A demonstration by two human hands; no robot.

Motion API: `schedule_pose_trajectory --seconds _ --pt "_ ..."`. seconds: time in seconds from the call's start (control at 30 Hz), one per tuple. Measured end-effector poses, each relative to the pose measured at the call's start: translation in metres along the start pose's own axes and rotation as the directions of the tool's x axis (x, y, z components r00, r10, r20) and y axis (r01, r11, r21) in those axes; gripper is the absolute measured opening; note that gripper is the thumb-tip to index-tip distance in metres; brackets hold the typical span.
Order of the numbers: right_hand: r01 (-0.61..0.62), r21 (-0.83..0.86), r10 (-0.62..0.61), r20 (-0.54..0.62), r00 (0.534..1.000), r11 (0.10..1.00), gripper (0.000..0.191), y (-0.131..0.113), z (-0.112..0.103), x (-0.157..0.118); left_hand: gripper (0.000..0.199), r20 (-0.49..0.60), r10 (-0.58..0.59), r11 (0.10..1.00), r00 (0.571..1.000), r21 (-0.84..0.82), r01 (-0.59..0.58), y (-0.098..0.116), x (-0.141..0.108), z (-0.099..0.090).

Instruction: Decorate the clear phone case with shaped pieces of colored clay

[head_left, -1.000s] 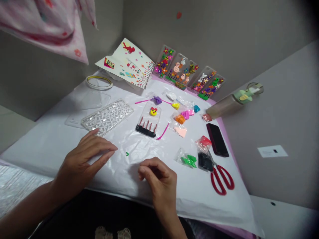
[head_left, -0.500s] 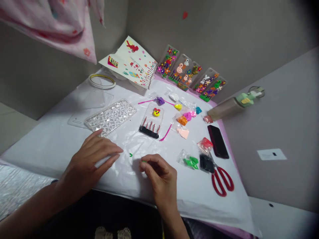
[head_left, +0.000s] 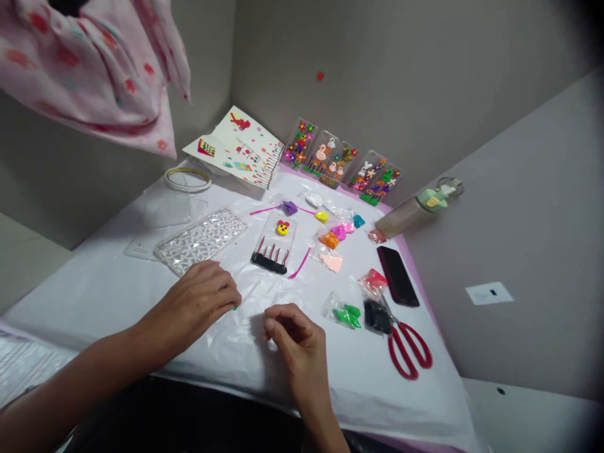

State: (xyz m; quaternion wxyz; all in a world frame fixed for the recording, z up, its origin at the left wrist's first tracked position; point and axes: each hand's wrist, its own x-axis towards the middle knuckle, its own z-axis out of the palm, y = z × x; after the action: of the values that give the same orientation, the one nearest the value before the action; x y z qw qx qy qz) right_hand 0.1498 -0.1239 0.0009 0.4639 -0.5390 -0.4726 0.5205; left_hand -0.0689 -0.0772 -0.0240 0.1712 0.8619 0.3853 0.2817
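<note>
My left hand (head_left: 201,302) is closed over the white sheet, its fingertips on a small piece of green clay (head_left: 235,307). Thumb and forefinger of my right hand (head_left: 295,340) pinch another tiny bit of green, mostly hidden by the fingers. Beyond both hands lies a clear phone case (head_left: 276,242) with a black clay base, thin dark red stems and a yellow clay face with red on top. A magenta clay strip (head_left: 299,263) rests beside it. To the right of my right hand is a bag of green clay (head_left: 346,314).
Bags of orange clay (head_left: 330,239), red clay (head_left: 374,280) and black clay (head_left: 377,316) lie on the right, near red-handled scissors (head_left: 409,349), a dark phone (head_left: 397,275) and a bottle (head_left: 408,215). A textured case (head_left: 201,239) lies left. Several decorated cases (head_left: 325,154) lean against the wall.
My left hand has moved right and closed on the green piece that lay on the sheet. My right hand keeps its pinch. The view has shifted slightly.
</note>
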Motion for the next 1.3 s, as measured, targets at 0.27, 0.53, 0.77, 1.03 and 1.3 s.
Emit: schedule_pose_trajectory --seconds 0.27,0.53,0.77,1.03,1.3 --pt "0.072 0.113 -0.071 -0.015 0.997 0.991 0.014 -0.032 -0.030 0.035 0.019 -0.057 -0.187 0.889 0.981 -0.436 0.144 0.024 0.059 -0.018" --pt "0.265 0.193 -0.235 -0.166 0.958 0.945 0.015 -0.051 -0.049 0.076 0.020 -0.011 -0.288 0.560 0.958 -0.813 0.159 0.038 0.129 0.003" --pt "0.372 0.029 -0.360 -0.201 0.911 0.928 0.002 -0.037 -0.044 0.069 0.026 0.119 -0.366 0.424 0.923 -0.862 0.279 0.034 0.111 0.020" --pt "0.493 -0.089 -0.500 -0.117 0.858 0.866 0.014 -0.033 -0.037 0.067 0.026 0.135 -0.371 0.329 0.919 -0.906 0.266 0.033 0.108 0.023" --pt "0.556 -0.188 -0.577 -0.083 0.812 0.810 0.019 -0.029 -0.037 0.067 0.027 0.141 -0.405 0.269 0.903 -0.926 0.265 0.035 0.105 0.021"
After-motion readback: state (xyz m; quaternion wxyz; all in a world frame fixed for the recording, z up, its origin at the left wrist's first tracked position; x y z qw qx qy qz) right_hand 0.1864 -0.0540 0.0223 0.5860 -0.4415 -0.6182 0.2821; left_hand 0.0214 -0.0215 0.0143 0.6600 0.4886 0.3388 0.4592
